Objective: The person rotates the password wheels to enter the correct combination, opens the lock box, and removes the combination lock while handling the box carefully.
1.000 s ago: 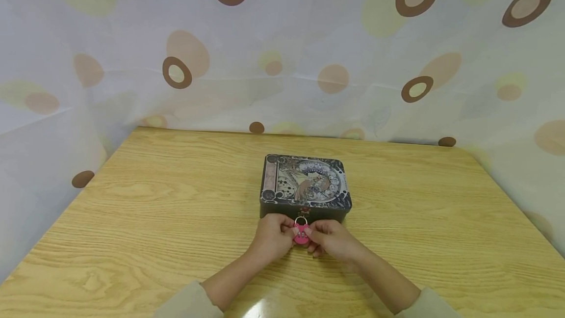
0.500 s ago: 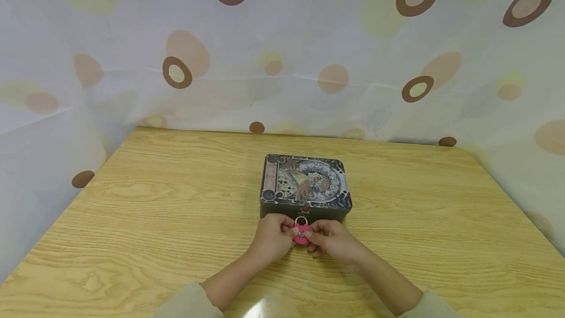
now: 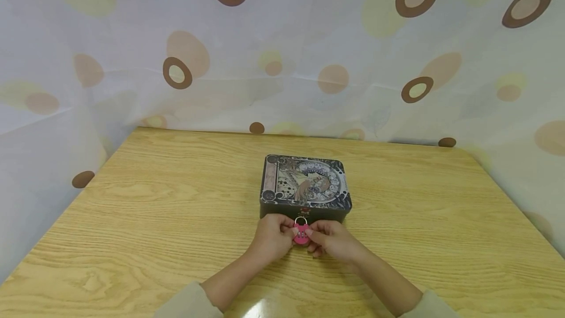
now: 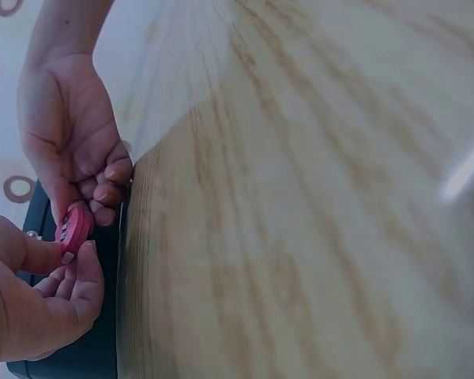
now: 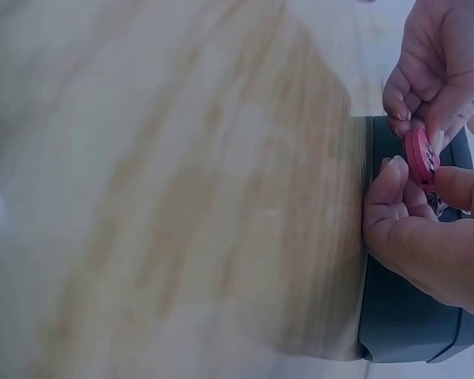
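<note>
A pink combination padlock with number dials hangs by its shackle at the front clasp of a dark box with an illustrated lid. My left hand pinches the padlock's left side between thumb and fingers. From the other side my right hand pinches it too, its thumb at the dials. In the left wrist view the padlock shows edge-on between both hands' fingertips. The right wrist view has the padlock in front of the dark box side.
The box stands on a wood-grain table, lid down. Behind the table hangs a pale sheet with brown and yellow spots. Light reflects off the table's front.
Both hands keep their hold on the padlock. The right thumb shifts slightly over the dials, covering and then uncovering part of them. The box stays in place.
</note>
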Motion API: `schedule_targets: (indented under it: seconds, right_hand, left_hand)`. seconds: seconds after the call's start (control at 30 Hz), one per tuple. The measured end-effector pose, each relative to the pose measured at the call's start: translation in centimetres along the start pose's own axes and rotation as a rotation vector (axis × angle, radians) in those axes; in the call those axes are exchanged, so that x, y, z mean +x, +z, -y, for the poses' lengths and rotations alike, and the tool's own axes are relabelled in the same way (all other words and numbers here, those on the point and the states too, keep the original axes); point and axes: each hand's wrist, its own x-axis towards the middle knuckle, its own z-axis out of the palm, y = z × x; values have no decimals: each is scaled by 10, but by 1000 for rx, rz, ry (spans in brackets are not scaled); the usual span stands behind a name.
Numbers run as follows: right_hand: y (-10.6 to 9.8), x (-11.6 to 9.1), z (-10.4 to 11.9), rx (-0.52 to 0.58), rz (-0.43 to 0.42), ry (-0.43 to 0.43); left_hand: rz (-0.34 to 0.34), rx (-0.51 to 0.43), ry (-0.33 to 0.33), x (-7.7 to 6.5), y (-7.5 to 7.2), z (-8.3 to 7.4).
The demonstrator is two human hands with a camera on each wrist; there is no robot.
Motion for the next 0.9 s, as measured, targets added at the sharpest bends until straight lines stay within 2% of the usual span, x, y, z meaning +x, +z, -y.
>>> schedule_targets:
  seconds: [0.2, 0.47, 0.9]
  right_hand:
    - [1, -1, 0, 20, -11, -4]
    - [1, 0, -3, 63, -19, -4]
    - [2, 0, -2, 62, -53, 8]
  left_hand:
    - [22, -59, -8, 0, -1, 1]
    - [95, -179, -104, 1, -3, 2]
    - [139, -241, -143, 3, -5, 4]
